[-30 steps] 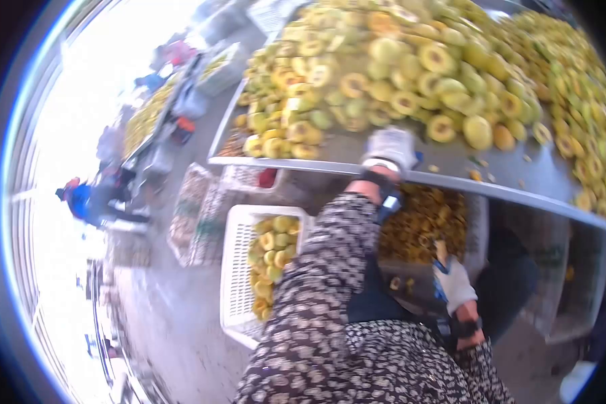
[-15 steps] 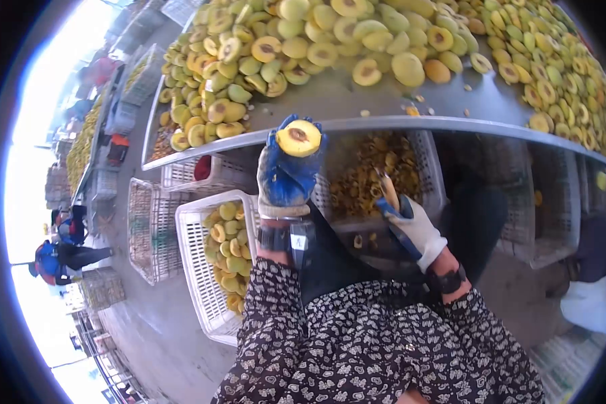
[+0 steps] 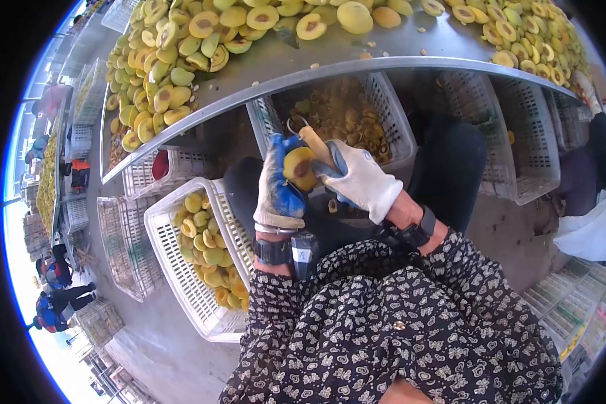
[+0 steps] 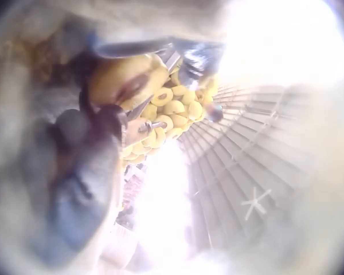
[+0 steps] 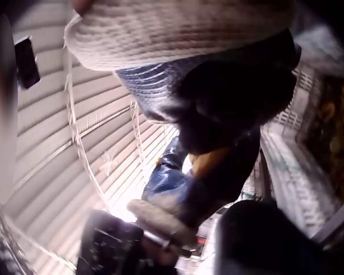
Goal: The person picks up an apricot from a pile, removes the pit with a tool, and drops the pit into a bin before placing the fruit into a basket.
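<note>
My gloved left hand [image 3: 276, 192], its blue palm side showing, grips a yellow-green peach half [image 3: 299, 170] with a brown pit hollow. The left wrist view shows the peach half [image 4: 116, 83] up close, cut face and brown hollow visible. A wooden-handled pitting tool [image 3: 314, 143] with a curved metal loop at its end is in my gloved right hand [image 3: 363, 178]. Its loop points up and away from me, past the fruit, while the right thumb lies against the peach half. In the right wrist view the right glove [image 5: 183, 40] hides most of the work.
A metal table [image 3: 262, 73] heaped with peach halves [image 3: 161, 94] runs across the front. Beneath its edge stands a white crate [image 3: 398, 128] of brown-yellow scraps. Another white crate [image 3: 172, 269] with peach halves is at my left. Stacked crates [image 3: 532, 148] stand at right.
The left hand came back from the table with a peach half, then down toward my lap. My right hand moved up and left with the tool to meet it.
</note>
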The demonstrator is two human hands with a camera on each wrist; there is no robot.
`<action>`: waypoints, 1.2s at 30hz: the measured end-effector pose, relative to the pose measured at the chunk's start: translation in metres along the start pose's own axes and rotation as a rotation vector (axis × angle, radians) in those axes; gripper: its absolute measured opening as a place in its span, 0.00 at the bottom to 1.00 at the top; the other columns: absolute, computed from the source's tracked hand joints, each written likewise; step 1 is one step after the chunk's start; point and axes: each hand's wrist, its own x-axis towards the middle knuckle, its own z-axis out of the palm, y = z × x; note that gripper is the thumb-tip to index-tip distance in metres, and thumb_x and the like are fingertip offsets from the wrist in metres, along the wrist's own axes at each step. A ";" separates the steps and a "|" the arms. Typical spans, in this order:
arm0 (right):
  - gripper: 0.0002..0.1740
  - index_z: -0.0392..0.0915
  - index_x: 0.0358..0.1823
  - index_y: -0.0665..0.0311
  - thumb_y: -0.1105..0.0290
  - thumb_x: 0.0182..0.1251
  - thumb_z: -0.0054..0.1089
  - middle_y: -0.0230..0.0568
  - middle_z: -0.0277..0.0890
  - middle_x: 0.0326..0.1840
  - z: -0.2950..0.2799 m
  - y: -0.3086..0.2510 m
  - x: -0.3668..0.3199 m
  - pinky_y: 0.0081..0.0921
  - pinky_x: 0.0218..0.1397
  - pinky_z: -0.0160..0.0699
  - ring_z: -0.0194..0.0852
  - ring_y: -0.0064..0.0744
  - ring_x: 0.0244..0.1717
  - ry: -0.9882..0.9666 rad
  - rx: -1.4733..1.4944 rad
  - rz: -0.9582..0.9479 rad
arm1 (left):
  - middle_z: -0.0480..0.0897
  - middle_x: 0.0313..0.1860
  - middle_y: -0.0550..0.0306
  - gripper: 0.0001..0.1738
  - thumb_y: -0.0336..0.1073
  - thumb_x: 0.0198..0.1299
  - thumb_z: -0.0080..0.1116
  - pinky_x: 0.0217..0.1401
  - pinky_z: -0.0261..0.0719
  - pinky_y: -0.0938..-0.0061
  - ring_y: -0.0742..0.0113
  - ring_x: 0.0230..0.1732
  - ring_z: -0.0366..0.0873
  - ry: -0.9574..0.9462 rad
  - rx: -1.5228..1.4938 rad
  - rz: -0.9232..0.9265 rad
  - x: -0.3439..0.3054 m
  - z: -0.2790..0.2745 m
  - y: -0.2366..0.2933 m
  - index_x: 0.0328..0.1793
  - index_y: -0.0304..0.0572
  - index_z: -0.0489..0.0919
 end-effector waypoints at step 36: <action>0.19 0.67 0.41 0.74 0.62 0.61 0.57 0.64 0.76 0.33 0.022 0.015 -0.039 0.43 0.41 0.74 0.76 0.60 0.40 -0.199 -0.332 0.107 | 0.81 0.34 0.51 0.23 0.50 0.67 0.49 0.37 0.82 0.69 0.61 0.33 0.80 0.217 0.004 0.107 0.013 -0.006 -0.029 0.43 0.34 0.78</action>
